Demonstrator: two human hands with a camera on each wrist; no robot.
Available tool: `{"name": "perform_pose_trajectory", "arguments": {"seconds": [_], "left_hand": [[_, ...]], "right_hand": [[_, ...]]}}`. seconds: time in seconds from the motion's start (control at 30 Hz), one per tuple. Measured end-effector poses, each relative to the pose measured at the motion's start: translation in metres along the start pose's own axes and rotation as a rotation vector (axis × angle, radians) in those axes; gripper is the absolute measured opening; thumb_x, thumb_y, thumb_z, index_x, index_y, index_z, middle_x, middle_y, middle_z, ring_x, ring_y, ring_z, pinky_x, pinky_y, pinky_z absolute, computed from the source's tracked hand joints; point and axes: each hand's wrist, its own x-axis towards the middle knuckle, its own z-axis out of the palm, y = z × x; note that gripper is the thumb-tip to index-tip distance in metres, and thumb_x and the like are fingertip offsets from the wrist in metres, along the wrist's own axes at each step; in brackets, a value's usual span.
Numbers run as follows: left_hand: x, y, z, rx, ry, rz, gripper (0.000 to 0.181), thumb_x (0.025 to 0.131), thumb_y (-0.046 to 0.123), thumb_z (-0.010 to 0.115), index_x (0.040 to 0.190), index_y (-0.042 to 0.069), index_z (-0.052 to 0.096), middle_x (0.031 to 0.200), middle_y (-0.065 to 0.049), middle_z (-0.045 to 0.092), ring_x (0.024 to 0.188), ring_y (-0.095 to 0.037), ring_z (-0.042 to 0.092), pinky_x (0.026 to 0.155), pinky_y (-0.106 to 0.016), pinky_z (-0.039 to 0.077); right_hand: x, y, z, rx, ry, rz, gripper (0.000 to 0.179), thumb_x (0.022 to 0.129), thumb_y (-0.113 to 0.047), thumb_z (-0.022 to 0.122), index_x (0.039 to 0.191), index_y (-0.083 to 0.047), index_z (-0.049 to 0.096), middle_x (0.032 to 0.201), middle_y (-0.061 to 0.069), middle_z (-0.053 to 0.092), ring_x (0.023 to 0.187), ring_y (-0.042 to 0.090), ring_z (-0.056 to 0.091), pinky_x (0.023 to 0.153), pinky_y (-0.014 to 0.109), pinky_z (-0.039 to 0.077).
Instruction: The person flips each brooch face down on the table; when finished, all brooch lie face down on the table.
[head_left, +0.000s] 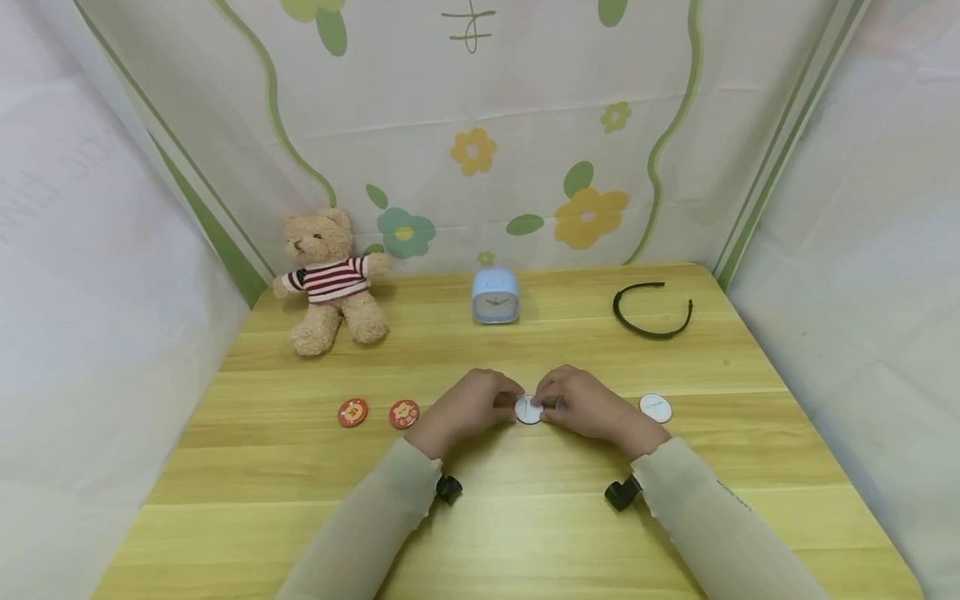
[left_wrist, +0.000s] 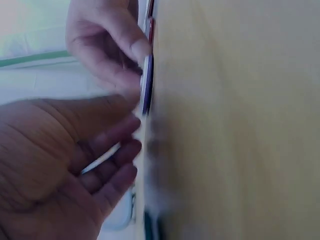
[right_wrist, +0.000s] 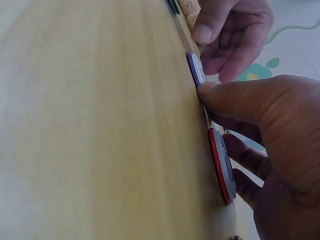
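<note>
Well, from the head view, a wood-grained table point(head_left: 525, 542) stands against a flowered curtain point(head_left: 405, 158), with pale fabric point(head_left: 855, 217) hanging at both sides; along its back are a teddy bear point(head_left: 330, 279), a blue clock point(head_left: 496, 297) and a black headband point(head_left: 651, 335). Near the middle, a white disc point(head_left: 528, 410) lies between the two hands: the right hand point(head_left: 588, 406) pinches its right edge between thumb and forefinger, while the left hand point(head_left: 477, 404) is at its left edge, finger and thumb parted. Two red badges point(head_left: 352, 412) lie to the left, another white disc point(head_left: 656, 408) to the right. In the left wrist view, the tabletop fills the right side, and the left hand's fingers are loosely spread by the disc's near end. In the right wrist view, the right thumb presses the disc's near end; a red-edged disc point(right_wrist: 221, 167) lies just beside, close to that hand's other fingers.
</note>
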Motion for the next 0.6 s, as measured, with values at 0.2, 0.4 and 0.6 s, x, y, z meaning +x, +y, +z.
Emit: {"name": "perform_pose_trajectory", "arguments": {"seconds": [0.2,0.4,0.6], "left_hand": [[-0.025,-0.021,-0.028,-0.009,0.02,-0.061,0.041,0.098,0.016,0.083,0.138,0.01,0.075,0.137,-0.005,0.076,0.132,-0.025,0.068,0.114,-0.047,0.054],[-0.056,-0.04,-0.051,0.053,-0.01,-0.12,0.05,0.095,0.016,0.087,0.141,0.007,0.072,0.142,-0.01,0.072,0.138,-0.032,0.063,0.119,-0.051,0.049],[-0.073,-0.051,-0.048,0.034,-0.004,-0.166,0.044,0.093,0.011,0.088,0.134,0.011,0.075,0.14,-0.007,0.072,0.138,-0.032,0.062,0.12,-0.052,0.048]], "right_hand": [[0.0,0.001,0.001,0.017,-0.007,0.021,0.018,0.099,-0.02,0.083,0.116,-0.018,0.085,0.12,-0.006,0.075,0.12,0.021,0.067,0.106,0.048,0.057],[0.0,0.002,-0.001,0.035,-0.008,0.034,0.019,0.099,-0.02,0.083,0.117,-0.017,0.084,0.123,-0.005,0.076,0.122,0.023,0.066,0.109,0.05,0.055],[-0.001,0.004,0.0,0.057,-0.011,0.037,0.018,0.099,-0.021,0.083,0.117,-0.019,0.084,0.123,-0.005,0.076,0.122,0.023,0.066,0.11,0.05,0.055]]}}
